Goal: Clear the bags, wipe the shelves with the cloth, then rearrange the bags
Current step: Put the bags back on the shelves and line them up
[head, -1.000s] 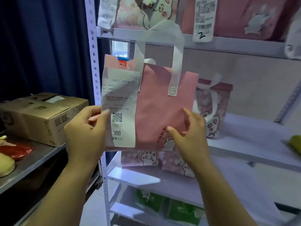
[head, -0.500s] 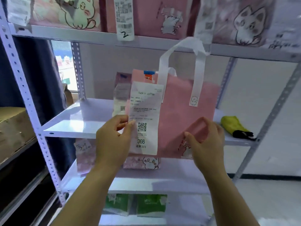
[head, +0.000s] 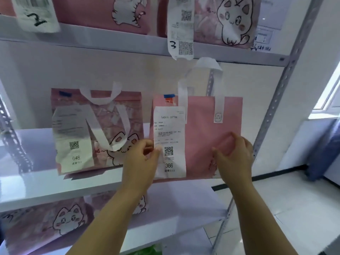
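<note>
A plain pink bag point(head: 206, 126) with white handles and a receipt marked 366 stands at the right end of the middle white shelf point(head: 55, 188). My left hand point(head: 141, 162) pinches its left edge by the receipt. My right hand point(head: 233, 157) grips its lower right side. To its left stands a pink cat-print bag point(head: 117, 126) with a receipt marked 046. No cloth shows.
The upper shelf point(head: 110, 41) carries more pink cat bags, with receipts marked 2 and 3 hanging over its edge. Another cat bag point(head: 55, 223) sits on the shelf below. A perforated grey upright point(head: 272, 115) bounds the shelf on the right; tiled floor and a window lie beyond.
Both hands carried the 366 bag from the left to the right end of the middle shelf, beside the 046 bag. The view swung right; the yellow-green item on that shelf is out of sight.
</note>
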Demonstrator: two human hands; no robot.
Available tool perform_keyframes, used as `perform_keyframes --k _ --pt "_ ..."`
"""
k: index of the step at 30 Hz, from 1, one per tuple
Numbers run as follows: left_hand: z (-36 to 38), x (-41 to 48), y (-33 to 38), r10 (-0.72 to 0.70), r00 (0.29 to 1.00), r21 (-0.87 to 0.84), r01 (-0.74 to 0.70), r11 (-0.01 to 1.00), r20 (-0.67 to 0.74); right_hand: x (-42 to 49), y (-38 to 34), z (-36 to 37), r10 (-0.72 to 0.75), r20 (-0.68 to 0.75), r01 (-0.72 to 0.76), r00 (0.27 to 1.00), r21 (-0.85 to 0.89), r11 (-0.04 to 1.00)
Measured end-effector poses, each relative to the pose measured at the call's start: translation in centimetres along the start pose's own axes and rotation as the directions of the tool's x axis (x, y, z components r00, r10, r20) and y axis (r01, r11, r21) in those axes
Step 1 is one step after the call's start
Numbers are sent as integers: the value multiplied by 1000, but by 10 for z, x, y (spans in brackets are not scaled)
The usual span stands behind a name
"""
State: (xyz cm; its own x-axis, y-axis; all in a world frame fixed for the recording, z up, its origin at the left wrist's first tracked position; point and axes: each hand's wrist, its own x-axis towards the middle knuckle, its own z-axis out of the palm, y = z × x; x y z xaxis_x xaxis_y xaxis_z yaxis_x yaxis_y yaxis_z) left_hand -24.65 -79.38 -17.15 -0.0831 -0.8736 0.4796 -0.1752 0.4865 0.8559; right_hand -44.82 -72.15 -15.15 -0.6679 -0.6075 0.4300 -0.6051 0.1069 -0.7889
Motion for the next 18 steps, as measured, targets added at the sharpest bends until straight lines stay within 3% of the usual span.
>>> perform_keyframes --k 11,18 --pt "47 49 -35 -71 996 10 71 997 57 67 36 23 24 96 -24 995 4 1000" --pt "65 62 -45 -143 989 -13 142 990 -34 94 54 36 -58 205 41 977 85 996"
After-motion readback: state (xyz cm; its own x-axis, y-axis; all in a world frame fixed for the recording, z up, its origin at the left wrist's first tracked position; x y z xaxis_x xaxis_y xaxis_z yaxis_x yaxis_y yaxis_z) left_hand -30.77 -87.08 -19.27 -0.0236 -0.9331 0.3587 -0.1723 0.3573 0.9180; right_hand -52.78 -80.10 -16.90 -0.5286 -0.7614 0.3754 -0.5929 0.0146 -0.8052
